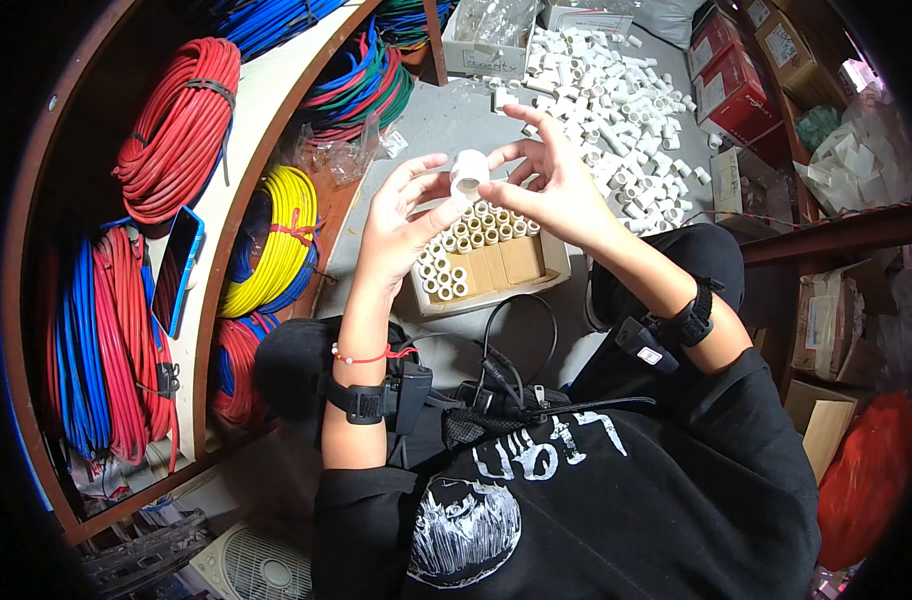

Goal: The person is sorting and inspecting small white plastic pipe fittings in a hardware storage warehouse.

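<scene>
Above a cardboard box, a short white plastic pipe fitting [470, 166] is held up between both hands, its open end tilted down toward me. My right hand [554, 188] has its thumb and a fingertip at the fitting's right side, with the index finger stretched upward. From the left, my left hand [404, 212] curves round with its thumb and fingers at the fitting. Below, the box [506, 294] holds several white fittings [444, 280] standing on end in rows, and part of its brown cardboard bottom shows.
Beyond the box lies a large loose pile of white fittings [631, 120] on the grey floor. Shelves on the left carry red cable coils [181, 130], a yellow coil [276, 240] and a blue-edged phone [179, 270]. Red cartons [731, 85] and a red bag [869, 480] stand right.
</scene>
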Demonstrator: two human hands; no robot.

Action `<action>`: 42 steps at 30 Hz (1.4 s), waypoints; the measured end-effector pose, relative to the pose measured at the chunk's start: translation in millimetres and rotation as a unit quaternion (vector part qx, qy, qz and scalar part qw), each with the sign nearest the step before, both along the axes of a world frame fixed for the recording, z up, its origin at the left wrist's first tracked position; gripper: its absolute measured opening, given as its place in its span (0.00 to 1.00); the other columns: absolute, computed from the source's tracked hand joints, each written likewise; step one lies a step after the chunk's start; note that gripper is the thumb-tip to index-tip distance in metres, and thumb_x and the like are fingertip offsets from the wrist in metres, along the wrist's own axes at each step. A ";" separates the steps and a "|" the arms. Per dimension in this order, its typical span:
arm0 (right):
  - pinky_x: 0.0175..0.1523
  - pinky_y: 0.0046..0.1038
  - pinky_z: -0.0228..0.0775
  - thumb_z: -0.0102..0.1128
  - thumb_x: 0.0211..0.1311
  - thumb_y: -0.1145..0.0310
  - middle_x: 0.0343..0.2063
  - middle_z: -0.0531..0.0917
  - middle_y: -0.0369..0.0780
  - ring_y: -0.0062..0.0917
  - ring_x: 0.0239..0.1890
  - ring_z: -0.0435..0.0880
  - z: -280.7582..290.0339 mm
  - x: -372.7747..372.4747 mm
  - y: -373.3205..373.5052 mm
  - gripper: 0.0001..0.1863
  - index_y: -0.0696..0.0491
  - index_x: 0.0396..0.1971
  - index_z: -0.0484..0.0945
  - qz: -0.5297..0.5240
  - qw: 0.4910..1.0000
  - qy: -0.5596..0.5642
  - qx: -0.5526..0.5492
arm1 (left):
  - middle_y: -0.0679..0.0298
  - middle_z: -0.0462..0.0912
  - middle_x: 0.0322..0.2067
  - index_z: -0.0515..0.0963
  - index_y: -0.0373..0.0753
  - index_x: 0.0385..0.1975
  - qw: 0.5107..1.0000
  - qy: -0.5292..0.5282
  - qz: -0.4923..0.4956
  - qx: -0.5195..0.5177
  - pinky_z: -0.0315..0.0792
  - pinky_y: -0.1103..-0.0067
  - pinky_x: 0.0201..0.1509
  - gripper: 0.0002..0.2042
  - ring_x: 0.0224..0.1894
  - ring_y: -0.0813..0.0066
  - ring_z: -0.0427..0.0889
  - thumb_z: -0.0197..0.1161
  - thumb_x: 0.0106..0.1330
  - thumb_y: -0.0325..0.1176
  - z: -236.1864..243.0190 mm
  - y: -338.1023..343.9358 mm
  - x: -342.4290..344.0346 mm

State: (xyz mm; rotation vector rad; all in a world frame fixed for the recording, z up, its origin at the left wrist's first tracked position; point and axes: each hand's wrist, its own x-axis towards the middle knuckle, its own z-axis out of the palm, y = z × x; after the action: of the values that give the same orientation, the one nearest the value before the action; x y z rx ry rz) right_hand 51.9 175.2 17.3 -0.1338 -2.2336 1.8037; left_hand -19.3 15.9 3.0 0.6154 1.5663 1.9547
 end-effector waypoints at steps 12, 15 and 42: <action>0.28 0.17 0.63 0.63 0.35 0.57 0.27 0.74 0.37 0.16 0.22 0.71 -4.8 -0.4 1.7 0.41 0.57 0.49 0.52 0.009 1.000 -0.013 0.020 | 0.56 0.68 0.41 0.59 0.32 0.46 1.000 -0.010 -0.017 -0.017 0.60 0.82 0.48 0.24 0.45 0.76 0.66 0.58 0.48 0.28 1.6 0.6 1.3; 0.27 0.16 0.64 0.63 0.35 0.57 0.27 0.74 0.38 0.16 0.22 0.71 -5.6 -0.5 -0.1 0.40 0.56 0.49 0.53 0.012 1.000 -0.014 0.023 | 0.57 0.68 0.41 0.59 0.32 0.46 1.000 -0.025 -0.011 -0.005 0.60 0.83 0.47 0.24 0.44 0.76 0.67 0.57 0.49 0.28 2.7 -0.5 2.4; 0.29 0.16 0.63 0.64 0.36 0.59 0.29 0.73 0.38 0.15 0.24 0.71 1.7 6.3 -4.8 0.39 0.53 0.49 0.54 0.024 0.998 -0.054 0.038 | 0.55 0.69 0.40 0.59 0.30 0.44 0.998 -0.055 -0.017 0.004 0.65 0.84 0.42 0.24 0.39 0.77 0.70 0.61 0.47 0.27 0.6 2.2 2.0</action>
State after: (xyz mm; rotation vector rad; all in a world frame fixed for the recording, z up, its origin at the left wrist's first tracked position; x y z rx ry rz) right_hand 58.1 170.4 19.0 -0.1688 -2.3968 1.7721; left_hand -17.3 18.1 3.6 0.5258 1.4731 1.9375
